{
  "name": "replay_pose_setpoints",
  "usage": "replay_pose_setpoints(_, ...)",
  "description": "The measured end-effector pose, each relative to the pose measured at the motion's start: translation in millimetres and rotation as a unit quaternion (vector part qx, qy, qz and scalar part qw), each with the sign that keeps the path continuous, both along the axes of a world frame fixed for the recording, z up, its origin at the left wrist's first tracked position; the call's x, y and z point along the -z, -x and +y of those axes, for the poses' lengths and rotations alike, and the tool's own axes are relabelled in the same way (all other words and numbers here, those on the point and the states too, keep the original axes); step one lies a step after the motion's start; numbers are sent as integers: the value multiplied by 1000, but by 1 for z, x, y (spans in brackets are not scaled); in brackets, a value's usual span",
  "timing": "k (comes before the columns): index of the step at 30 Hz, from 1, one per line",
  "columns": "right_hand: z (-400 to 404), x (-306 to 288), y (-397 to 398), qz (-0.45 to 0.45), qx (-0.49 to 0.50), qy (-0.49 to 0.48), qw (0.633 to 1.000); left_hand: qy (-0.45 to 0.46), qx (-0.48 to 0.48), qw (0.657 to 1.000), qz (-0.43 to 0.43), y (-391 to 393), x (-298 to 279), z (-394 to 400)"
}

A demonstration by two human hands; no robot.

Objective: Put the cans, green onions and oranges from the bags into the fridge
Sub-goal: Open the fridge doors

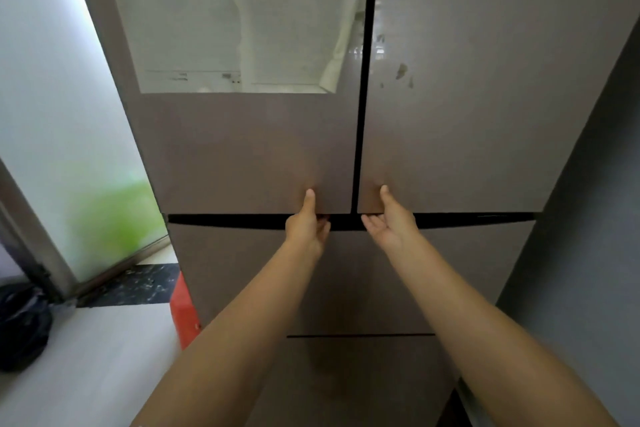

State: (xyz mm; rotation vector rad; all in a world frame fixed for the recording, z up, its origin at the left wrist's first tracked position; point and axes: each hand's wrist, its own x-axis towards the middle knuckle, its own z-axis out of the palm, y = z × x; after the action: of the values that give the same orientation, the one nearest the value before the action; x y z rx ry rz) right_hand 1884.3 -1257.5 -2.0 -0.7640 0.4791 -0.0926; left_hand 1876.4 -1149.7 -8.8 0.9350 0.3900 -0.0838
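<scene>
Fridge (pixel 450 132), upper double doors shut; step in hand: opening.
Left hand (pixel 306 227) and right hand (pixel 389 218) hook fingers under the door bottoms, thumbs on the fronts. Advice: pull both evenly outward. Cans, onions, oranges not in view.

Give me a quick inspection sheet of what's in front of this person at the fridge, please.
Surface: pale floor, dark marbled strip by the doorway.
Job's things: fridge, both upper doors closed; no cans, green onions or oranges seen.
Clutter: black bag on the floor at left; red object beside the fridge.
Hands: left hand and right hand hook fingers under the upper doors' bottom edges, thumbs on the door fronts.
Cables: nothing seen.
Surroundings: frosted glass door at left; grey wall at right.
</scene>
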Motion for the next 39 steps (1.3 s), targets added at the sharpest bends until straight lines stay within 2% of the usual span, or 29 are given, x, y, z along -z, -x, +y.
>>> replay_pose_setpoints(4, -4, 10, -7, -16, 8, -22, 1000, 122, -34, 991, -36, -6, -1, -10)
replay_pose_setpoints(14, -11, 21, 24, -43, -4, 33, 999, 98, -85, 990, -49, 24, 5, -12)
replay_pose_setpoints(20, -34, 22, 104, -53, 7, 24, 998, 60, -130, 988, -61, 119, 12, 18)
replay_pose_setpoints(24, -54, 16, 174, -71, 43, -38, 996, 87, -223, 969, -66, 189, 3, 39)
replay_pose_setpoints(26, -59, 15, 209, -76, 66, -27, 995, 70, -252, 963, -63, 218, -4, 49)
replay_pose_setpoints(28, -58, 17, 237, -65, 63, 27, 996, -24, -264, 963, -41, 242, -7, 55)
replay_pose_setpoints(31, -45, 19, 263, -35, 4, 118, 992, -177, -232, 956, -9, 273, -7, 60)
replay_pose_setpoints(33, -33, 18, 272, -19, -60, 155, 986, -314, -201, 928, -4, 285, -5, 66)
replay_pose_setpoints(35, -19, 12, 283, -8, -127, 212, 969, -469, -169, 867, -2, 299, -8, 74)
replay_pose_setpoints(37, -1, 2, 296, -17, -180, 315, 932, -617, -120, 778, -8, 310, -11, 87)
replay_pose_setpoints(38, 9, -3, 304, -35, -195, 390, 899, -678, -100, 728, -13, 316, -12, 95)
replay_pose_setpoints(39, 20, -8, 311, -62, -206, 477, 852, -725, -86, 683, -20, 322, -14, 102)
